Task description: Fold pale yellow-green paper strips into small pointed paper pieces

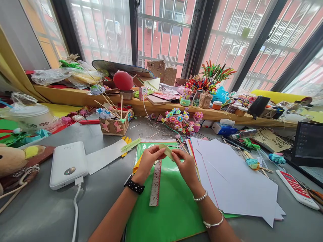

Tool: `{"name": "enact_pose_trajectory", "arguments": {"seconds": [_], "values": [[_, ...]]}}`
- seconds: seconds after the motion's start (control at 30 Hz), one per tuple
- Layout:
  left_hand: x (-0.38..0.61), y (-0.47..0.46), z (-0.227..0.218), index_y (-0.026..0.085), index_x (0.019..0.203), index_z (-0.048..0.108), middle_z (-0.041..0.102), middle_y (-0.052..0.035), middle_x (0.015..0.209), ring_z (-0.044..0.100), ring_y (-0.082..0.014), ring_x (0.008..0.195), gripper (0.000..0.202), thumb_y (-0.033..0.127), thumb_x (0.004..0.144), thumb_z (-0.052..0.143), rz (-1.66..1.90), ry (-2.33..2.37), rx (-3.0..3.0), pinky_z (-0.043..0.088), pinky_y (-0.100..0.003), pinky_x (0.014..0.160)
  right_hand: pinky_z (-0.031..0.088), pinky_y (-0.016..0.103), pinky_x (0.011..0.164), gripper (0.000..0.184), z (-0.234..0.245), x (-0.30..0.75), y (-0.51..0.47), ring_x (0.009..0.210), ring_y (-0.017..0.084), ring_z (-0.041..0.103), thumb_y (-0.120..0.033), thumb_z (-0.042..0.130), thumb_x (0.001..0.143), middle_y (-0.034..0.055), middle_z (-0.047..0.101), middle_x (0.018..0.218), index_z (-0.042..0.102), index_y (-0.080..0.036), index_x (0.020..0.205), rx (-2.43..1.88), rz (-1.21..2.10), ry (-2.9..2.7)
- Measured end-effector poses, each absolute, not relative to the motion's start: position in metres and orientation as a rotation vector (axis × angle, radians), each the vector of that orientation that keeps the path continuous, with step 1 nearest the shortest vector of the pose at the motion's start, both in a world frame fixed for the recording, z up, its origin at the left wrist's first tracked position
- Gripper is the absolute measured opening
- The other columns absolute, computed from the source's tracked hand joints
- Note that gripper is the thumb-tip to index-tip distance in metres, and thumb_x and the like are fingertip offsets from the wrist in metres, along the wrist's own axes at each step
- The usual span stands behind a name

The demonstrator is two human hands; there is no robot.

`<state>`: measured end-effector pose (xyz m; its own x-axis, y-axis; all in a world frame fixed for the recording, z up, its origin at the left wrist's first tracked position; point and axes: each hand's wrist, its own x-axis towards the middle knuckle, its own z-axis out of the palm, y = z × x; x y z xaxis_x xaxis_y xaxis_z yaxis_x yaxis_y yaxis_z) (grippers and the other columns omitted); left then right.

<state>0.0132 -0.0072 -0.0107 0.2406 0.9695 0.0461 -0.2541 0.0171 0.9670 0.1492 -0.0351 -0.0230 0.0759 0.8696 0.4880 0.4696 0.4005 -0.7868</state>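
Note:
My left hand and my right hand meet above a green sheet, both pinching a small pale yellow-green paper piece between fingertips. The left wrist wears a black band, the right wrist a bead bracelet and a silver bangle. A metal ruler lies on the green sheet just below the hands.
White paper sheets lie stacked to the right. A white power bank with a cable sits at the left. A woven basket, paper flowers, a red calculator and a laptop ring the grey table. The windowsill is cluttered.

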Motion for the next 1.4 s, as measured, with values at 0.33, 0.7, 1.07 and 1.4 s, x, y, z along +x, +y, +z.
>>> {"name": "enact_pose_trajectory", "arguments": {"seconds": [0.33,0.7,1.07,1.4], "values": [[0.011,-0.006,-0.013,0.012,0.081,0.062,0.067,-0.0071,0.079,0.061,-0.0166,0.075,0.02,0.025,0.068,0.056,1.025,0.718,0.961,0.045,-0.028,0.076,0.044,0.027,0.07,0.029,-0.022,0.154,-0.035,0.079,0.015,0.055,-0.012,0.044,0.076,0.0033,0.06,0.087,0.059,-0.025,0.097,-1.148,0.217,-1.745],[0.01,-0.007,-0.009,0.012,0.076,0.063,0.066,-0.0062,0.075,0.061,-0.0169,0.073,0.024,0.032,0.063,0.062,1.056,0.812,1.022,0.045,-0.029,0.075,0.043,0.031,0.074,0.03,-0.021,0.155,-0.035,0.083,0.017,0.054,-0.013,0.044,0.076,0.0055,0.061,0.088,0.059,-0.025,0.099,-1.135,0.2,-1.84],[0.012,-0.007,-0.008,0.013,0.072,0.063,0.066,-0.0032,0.069,0.06,-0.0157,0.069,0.024,0.035,0.061,0.062,1.135,0.883,1.151,0.046,-0.027,0.07,0.042,0.022,0.046,0.023,-0.023,0.159,-0.026,0.049,0.011,0.053,-0.034,0.059,0.064,0.0022,0.061,0.058,0.062,-0.013,0.07,-1.161,1.147,-1.303],[0.013,-0.008,-0.006,0.014,0.068,0.064,0.063,-0.0042,0.071,0.056,-0.0148,0.065,0.02,0.033,0.061,0.062,1.137,0.884,1.471,0.044,-0.024,0.059,0.036,0.02,0.048,0.02,-0.019,0.158,-0.03,0.049,0.007,0.049,-0.032,0.063,0.061,-0.0003,0.058,0.056,0.062,-0.013,0.064,-1.059,1.331,-1.166]]}}
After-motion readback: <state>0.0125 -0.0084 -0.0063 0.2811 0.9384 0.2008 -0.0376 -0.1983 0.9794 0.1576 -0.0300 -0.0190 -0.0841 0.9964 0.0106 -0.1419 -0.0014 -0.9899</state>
